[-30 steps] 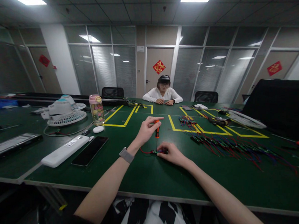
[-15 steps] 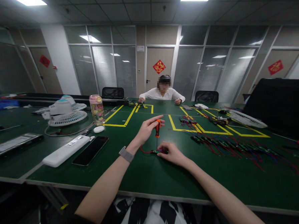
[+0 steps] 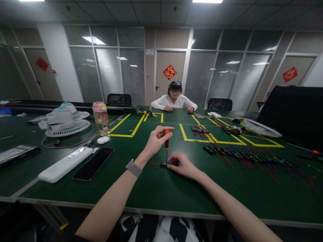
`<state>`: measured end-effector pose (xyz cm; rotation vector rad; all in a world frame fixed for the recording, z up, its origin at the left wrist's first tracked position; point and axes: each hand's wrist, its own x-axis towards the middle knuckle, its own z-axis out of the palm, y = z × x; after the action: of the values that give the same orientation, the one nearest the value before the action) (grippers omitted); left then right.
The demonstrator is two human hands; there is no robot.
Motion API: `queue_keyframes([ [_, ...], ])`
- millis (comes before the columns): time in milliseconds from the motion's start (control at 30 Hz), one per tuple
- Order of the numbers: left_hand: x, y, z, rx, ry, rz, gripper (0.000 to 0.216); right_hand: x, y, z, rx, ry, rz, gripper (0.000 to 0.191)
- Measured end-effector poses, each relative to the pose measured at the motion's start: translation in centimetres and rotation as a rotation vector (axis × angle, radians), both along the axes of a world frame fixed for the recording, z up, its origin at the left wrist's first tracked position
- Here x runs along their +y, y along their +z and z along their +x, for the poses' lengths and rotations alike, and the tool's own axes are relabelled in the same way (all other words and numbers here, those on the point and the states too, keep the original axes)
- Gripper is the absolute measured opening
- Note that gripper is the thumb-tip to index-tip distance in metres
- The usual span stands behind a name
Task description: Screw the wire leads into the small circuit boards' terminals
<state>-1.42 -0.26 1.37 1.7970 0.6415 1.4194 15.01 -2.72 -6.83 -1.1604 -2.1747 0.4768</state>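
My left hand [image 3: 155, 140] is closed on the orange and black handle of a screwdriver [image 3: 167, 140], its forefinger stretched over the top. The screwdriver stands upright, with the tip of its shaft down at a small green circuit board [image 3: 164, 164] on the table. A red wire runs out from the board's left end. My right hand [image 3: 182, 164] rests on the table and pinches the board's right end with its wires; its fingertips partly hide that end.
Right of my hands lies a long row of wired circuit boards [image 3: 250, 156]. A black phone [image 3: 93, 164], a white power strip [image 3: 67, 164], a bottle [image 3: 101, 120] and a fan [image 3: 66, 122] are on the left. Across the table [image 3: 154, 193] sits a person [image 3: 173, 98].
The view has shifted slightly. My left fingers have curled in around the screwdriver's handle; they were more spread before. The person opposite has lowered a hand to the table.
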Motion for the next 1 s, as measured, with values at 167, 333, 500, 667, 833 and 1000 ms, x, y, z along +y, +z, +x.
queue_keyframes([
  [167, 0.11, -0.06, 0.01, -0.074, -0.134, -0.072, 0.035, -0.12, 0.13, -0.04, -0.004, -0.003, -0.010, 0.010],
  [333, 0.13, -0.09, -0.04, 0.005, 0.002, 0.010, 0.030, -0.37, 0.37, -0.12, -0.008, -0.011, -0.029, 0.010],
  [500, 0.17, -0.17, 0.01, -0.055, -0.160, -0.059, 0.034, -0.33, 0.29, -0.11, 0.009, -0.008, -0.033, 0.010],
  [667, 0.00, -0.11, -0.02, 0.009, -0.023, -0.001, 0.033, -0.08, 0.07, -0.03, 0.006, -0.009, -0.022, 0.010],
  [833, 0.39, -0.22, -0.08, -0.072, -0.143, -0.075, 0.034, -0.04, -0.02, 0.03, -0.002, 0.001, -0.005, 0.008],
  [1000, 0.15, -0.25, 0.04, -0.076, -0.109, -0.091, 0.037, -0.10, -0.04, 0.03, 0.009, 0.007, -0.008, 0.008],
])
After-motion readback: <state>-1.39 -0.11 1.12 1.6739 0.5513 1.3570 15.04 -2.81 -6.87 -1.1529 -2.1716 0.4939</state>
